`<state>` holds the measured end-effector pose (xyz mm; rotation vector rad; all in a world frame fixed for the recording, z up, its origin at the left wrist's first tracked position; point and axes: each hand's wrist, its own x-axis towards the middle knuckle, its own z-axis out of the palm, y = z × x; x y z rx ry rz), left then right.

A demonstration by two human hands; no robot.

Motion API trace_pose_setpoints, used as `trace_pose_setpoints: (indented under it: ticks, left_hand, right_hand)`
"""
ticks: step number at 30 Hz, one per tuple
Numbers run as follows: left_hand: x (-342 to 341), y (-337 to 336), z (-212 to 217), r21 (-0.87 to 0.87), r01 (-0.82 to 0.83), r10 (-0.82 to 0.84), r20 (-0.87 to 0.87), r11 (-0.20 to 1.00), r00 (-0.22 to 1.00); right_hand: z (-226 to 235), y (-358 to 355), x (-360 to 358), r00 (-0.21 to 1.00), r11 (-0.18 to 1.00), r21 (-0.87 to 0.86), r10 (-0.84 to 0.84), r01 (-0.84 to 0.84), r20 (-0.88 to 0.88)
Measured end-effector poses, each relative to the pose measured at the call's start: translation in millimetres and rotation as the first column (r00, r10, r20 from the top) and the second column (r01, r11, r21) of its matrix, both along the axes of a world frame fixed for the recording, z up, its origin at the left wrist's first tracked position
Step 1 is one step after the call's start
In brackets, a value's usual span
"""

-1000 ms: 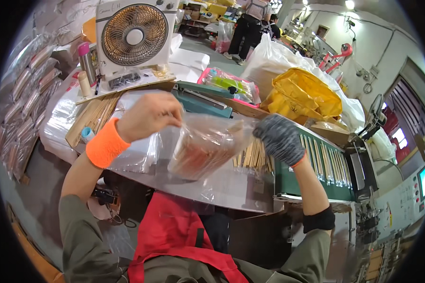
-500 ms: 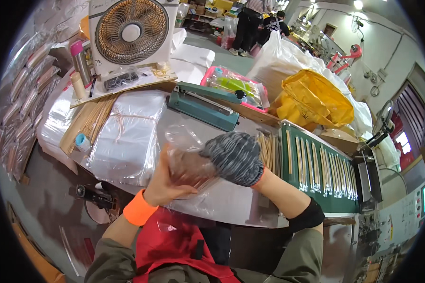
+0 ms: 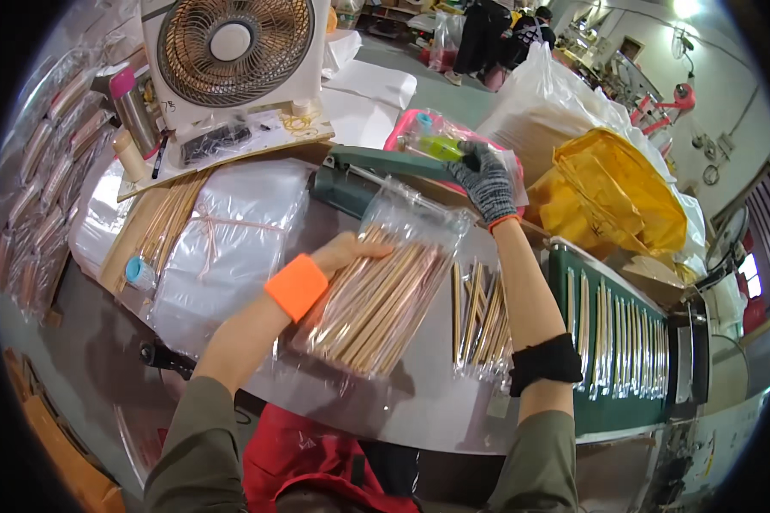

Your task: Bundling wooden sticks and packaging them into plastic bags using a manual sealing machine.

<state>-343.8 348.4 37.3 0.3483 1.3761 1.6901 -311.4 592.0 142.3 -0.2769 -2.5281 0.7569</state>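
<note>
My left hand (image 3: 351, 253) grips a clear plastic bag (image 3: 376, 308) full of thin wooden sticks that look like chopsticks, thumb across its upper part. The bag's loose top end reaches into the green hand-lever bag sealer (image 3: 342, 193), under its arm. My right hand (image 3: 485, 181), in a grey knitted glove, is closed over the free end of the sealer arm (image 3: 393, 162), hiding its knob. Near my right forearm several wrapped chopsticks (image 3: 481, 321) lie loose on the table.
A green conveyor belt (image 3: 586, 393) with a row of wrapped sticks stands on the right. Flat clear bags (image 3: 231, 248) tied with string lie left. Behind are a fan (image 3: 231, 43), a pink tray (image 3: 393, 141) and a yellow sack (image 3: 616, 197). Other people are farther back.
The bag has gone from upright between both hands to lying toward the sealer, its top under the arm. My right hand has left the bag and moved up and right onto the sealer arm.
</note>
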Motion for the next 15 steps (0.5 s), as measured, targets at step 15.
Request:
trace_pose_setpoints:
  ticks: [15]
  left_hand:
    - [102.8,-185.3,-23.1,-0.144,-0.545,0.267,-0.751,0.826,0.604]
  right_hand:
    - [-112.8,2.5,-3.0,0.998,0.955,0.291,0.068,-0.066,0.003]
